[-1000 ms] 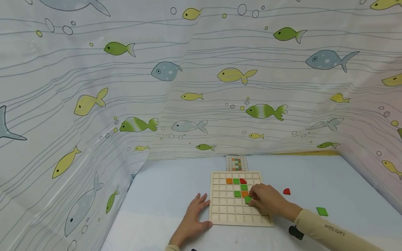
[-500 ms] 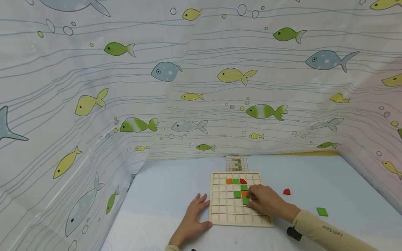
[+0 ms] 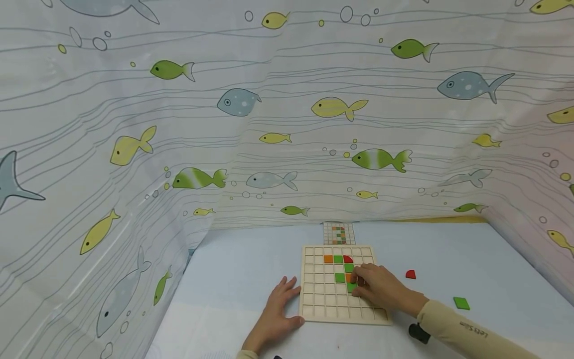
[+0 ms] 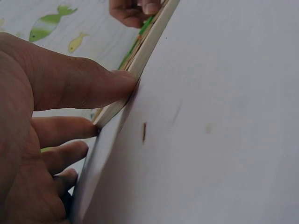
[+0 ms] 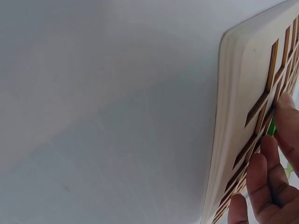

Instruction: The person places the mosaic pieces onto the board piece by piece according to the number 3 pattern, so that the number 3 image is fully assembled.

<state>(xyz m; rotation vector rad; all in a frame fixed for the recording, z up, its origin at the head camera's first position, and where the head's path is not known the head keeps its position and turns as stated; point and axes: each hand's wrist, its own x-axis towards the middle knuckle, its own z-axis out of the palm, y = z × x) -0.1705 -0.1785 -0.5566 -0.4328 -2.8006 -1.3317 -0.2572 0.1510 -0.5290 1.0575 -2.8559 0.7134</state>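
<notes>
White sheeting (image 3: 293,159) printed with green, yellow and blue-grey fish surrounds a pale table (image 3: 233,269), where a person works at a square, light-wood grid board (image 3: 323,301). At its left side, the left hand (image 3: 279,311) lies with fingers spread, its grip wide and holding nothing, thumb and forefinger touching the edge. Over the right half, the right hand (image 3: 381,286) has its grip drawn nearly together, pinching a green tile (image 3: 350,287) on the near side of a partly covered orange tile (image 3: 348,278); whether the piece is fully seated cannot be told. Left of the orange tile sits a green square tile (image 3: 340,277). A small grid-patterned card (image 3: 339,233) stands or lies just beyond the board. To the right, on the table, are a loose red quarter-round tile (image 3: 410,274) and a loose green square tile (image 3: 461,303); a black object (image 3: 419,333) shows beside the tan, lettered right sleeve (image 3: 471,326).
</notes>
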